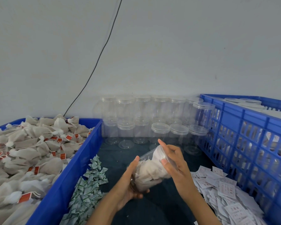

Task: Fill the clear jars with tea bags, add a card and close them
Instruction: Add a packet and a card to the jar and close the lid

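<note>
Both hands on tilted jar (pixel 150 168), left hand (pixel 130 184) cradling base, right hand (pixel 173 161) at lid

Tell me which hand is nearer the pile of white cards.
Right. The right hand is at the lid end of the tilted filled jar, just left of the white cards. The left hand grips the jar's base, farther left.

A dark tabletop (pixel 118 161) carries two blue crates (pixel 68 172), left and right. Between them lie green-printed sachets (pixel 86 190), white cards (pixel 224 194) and stacked clear jars (pixel 143 120).
</note>
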A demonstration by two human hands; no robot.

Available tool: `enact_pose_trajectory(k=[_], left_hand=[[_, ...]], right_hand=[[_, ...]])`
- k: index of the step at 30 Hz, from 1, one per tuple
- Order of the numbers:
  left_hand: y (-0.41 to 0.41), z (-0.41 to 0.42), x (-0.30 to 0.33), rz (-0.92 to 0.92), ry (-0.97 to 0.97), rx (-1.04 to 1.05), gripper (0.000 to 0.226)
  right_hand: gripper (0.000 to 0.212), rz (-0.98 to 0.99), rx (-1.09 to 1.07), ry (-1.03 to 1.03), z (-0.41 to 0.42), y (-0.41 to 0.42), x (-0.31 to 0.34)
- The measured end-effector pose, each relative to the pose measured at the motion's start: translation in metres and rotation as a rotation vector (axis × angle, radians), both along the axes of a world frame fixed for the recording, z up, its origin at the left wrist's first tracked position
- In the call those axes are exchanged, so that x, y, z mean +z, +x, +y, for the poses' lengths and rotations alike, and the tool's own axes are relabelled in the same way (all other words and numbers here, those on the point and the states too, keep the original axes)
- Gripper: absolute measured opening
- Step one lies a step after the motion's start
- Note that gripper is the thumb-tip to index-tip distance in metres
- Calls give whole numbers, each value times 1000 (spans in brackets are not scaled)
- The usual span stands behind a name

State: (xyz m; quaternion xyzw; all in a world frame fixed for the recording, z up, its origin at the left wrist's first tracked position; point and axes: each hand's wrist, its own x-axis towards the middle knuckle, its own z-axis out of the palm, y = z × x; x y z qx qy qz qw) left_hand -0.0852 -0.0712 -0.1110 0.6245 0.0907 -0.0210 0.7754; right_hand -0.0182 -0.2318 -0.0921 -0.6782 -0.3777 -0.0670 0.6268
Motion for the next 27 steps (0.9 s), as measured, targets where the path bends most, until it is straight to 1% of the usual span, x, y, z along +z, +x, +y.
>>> enact_pose_trajectory(k=[2, 5, 7, 9, 10, 12, 14, 16, 17, 18, 20, 22, 24, 26, 27], left_hand=[[2, -4, -2, -59, 1, 38, 63], [5, -10, -6, -184, 6, 185, 59], [7, -10, -11, -302, 60, 248, 57], [8, -10, -13, -372, 124, 263, 55], [8, -10, -13, -370, 112, 261, 58], [8, -11, -12, -308, -9, 245, 63], [7, -12, -11, -200, -133, 207, 59], [6, -12, -10, -118, -190, 155, 54], [5, -12, -9, -106, -206, 144, 54], [5, -13, -8, -111, -207, 150, 54], [7, -14, -9, -180, -164, 218, 54], [10, -12, -12, -286, -61, 306, 59], [9, -13, -14, -346, 9, 321, 60], [7, -15, -14, -317, -60, 287, 59], [7, -16, -13, -287, -116, 262, 58]], right_hand=[[46, 18, -26, 18, 1, 0, 1], [41, 99, -67, 66, 1, 1, 2], [41, 189, -92, 72, 3, 3, 0], [40, 249, -105, 44, 4, 4, 0], [42, 268, -85, 33, 4, 5, -1], [52, 301, -5, 39, 2, 4, 0], [54, 300, 86, 57, -3, 3, 1], [56, 257, 115, 49, -7, 4, 0], [56, 231, 105, 41, -7, 5, 0], [53, 219, 81, 42, -7, 6, 0], [45, 252, 29, 73, -5, 6, 1], [45, 320, -14, 102, -1, 6, 1], [52, 366, -48, 96, 1, 5, 0], [59, 367, -12, 81, -1, 5, -1], [58, 357, 28, 81, -2, 5, -1]])
